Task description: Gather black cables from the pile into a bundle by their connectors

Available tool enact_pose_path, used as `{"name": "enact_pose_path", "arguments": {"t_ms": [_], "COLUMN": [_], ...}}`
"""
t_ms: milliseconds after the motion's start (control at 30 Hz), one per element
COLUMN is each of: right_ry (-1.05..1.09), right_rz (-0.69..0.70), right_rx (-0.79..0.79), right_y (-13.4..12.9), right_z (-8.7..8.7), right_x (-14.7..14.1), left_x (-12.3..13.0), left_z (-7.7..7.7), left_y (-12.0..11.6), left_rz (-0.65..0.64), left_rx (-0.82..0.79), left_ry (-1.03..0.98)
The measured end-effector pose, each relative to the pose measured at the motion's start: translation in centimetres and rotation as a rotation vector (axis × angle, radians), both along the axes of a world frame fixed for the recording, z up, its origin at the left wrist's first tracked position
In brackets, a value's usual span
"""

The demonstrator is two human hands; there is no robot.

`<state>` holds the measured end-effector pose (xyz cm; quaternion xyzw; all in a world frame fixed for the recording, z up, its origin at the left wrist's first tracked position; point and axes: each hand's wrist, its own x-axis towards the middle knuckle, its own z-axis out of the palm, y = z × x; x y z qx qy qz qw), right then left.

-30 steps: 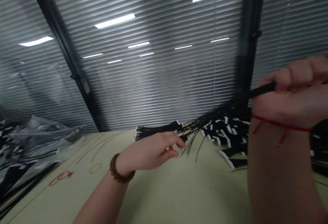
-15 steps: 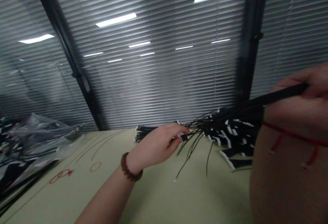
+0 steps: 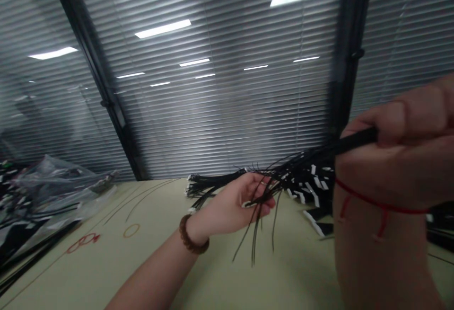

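My right hand point(image 3: 407, 120), with a red cord at its wrist, is closed in a fist around a bundle of thin black wires point(image 3: 351, 140). The bundle runs down leftward and fans out into loose ends. Those ends pass between the thumb and curled fingers of my left hand point(image 3: 244, 201), which holds them loosely; several strands hang below it. A brown bead bracelet circles that wrist. Behind the left hand lies another bunch of black wires point(image 3: 216, 181) with white tips. Black pieces with white ends point(image 3: 312, 194) lie under the held bundle, partly hidden by my right forearm.
The pale green table point(image 3: 142, 272) carries a red loop point(image 3: 83, 243) and a yellow ring point(image 3: 131, 230) at left. Farther left are clear plastic bags point(image 3: 60, 177) and black strips point(image 3: 39, 258). A window with blinds point(image 3: 227, 87) rises behind the table's far edge.
My right hand has moved left with the wire bundle. My left hand has shifted slightly right, and its fingers now curl around more of the loose wire ends.
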<state>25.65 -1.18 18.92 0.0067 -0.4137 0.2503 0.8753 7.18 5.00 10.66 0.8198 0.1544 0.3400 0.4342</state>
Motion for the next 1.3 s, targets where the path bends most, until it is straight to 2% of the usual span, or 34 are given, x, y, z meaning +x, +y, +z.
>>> {"name": "enact_pose_path", "arguments": {"t_ms": [100,333,467,633,933,1100,1300], "right_ry": [-0.081,-0.613,-0.68,-0.699,-0.929,-0.973,-1.055], "right_rz": [0.074,0.332,0.409,0.395,0.383,0.247,0.066], "right_rx": [0.073,-0.26,-0.318,-0.375,-0.543,-0.594,-0.611], "right_y": [1.6,5.4,6.4,6.8,6.5,7.2,7.4], "right_z": [0.4,-1.2,-1.8,-1.9,-2.0,-2.4,-2.5], "right_x": [-1.4,-1.7,-1.9,-2.0,-1.1,-0.3,0.9], "left_x": [-0.6,-3.1,-4.2,-5.2,-7.2,-8.1,-8.7], "left_z": [0.7,3.4,4.1,5.0,6.0,6.5,6.5], "left_y": [0.1,0.2,0.0,-0.3,-0.3,-0.6,-0.4], "left_rz": [0.0,0.123,0.188,0.347,0.439,0.465,0.472], "left_rx": [-0.093,-0.118,-0.058,0.112,0.184,0.197,0.14], "left_ry": [-0.072,-0.293,-0.263,-0.128,-0.221,-0.302,-0.383]}}
